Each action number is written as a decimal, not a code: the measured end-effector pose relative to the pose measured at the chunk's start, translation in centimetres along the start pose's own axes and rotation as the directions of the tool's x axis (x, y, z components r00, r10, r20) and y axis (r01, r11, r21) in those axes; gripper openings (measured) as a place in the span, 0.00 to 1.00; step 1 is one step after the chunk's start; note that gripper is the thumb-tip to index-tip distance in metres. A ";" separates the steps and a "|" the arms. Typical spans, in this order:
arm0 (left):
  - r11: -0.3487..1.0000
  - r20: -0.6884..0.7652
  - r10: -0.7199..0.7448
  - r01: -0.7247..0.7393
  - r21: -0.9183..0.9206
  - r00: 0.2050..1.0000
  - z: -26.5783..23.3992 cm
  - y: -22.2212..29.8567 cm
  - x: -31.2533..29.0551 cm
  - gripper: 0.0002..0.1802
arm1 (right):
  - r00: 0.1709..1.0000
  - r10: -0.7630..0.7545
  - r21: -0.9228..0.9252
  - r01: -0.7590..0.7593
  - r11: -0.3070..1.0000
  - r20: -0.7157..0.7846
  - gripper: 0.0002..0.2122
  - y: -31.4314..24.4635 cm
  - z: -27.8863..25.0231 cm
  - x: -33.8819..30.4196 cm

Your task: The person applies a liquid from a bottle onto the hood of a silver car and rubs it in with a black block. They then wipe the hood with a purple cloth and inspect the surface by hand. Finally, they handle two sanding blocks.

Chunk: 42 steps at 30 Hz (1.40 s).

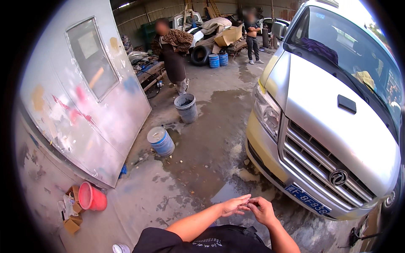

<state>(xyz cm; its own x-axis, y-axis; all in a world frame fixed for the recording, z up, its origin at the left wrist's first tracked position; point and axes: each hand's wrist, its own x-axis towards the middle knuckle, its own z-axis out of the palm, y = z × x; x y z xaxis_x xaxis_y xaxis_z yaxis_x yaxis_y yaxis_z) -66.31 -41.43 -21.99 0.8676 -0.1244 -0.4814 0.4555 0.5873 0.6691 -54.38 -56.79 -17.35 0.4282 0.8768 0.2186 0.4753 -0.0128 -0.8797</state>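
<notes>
I am holding my left hand (pixel 233 205) open, right hand (pixel 262 211) curled against it, perhaps for steadiness; anything gripped, I cannot tell. The silver van (pixel 312 99) is standing toward the floor's (pixel 141 202) right edge.

Left hand (pixel 234 206) touching right hand (pixel 263 211), silver van (pixel 314 99) (partly yellowish), red bucket (pixel 99 203)
</notes>
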 end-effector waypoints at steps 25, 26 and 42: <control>0.864 0.123 0.107 -0.031 -0.502 0.987 -13.0 -1.3 -10.6 0.24 | 0.774 -0.439 -0.416 0.622 0.664 0.457 0.13 -6.3 14.6 10.4; 0.852 0.140 0.118 -0.028 -0.523 0.983 -14.4 -1.4 -11.2 0.21 | 0.780 -0.421 -0.420 0.612 0.671 0.463 0.13 -7.6 15.8 11.3; 0.773 0.449 0.180 0.156 -0.615 0.875 -21.7 3.9 -21.2 0.24 | 0.930 -0.345 -0.666 0.338 0.665 0.127 0.11 -14.7 27.8 16.2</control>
<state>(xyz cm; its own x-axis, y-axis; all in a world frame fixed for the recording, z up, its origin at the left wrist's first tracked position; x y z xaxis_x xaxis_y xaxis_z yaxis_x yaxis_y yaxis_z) -87.27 -19.15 -21.46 0.9310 -0.3619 -0.0471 0.3649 0.9263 0.0942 -75.81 -29.00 -12.61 0.1363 0.8810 0.4531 0.9726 -0.0320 -0.2303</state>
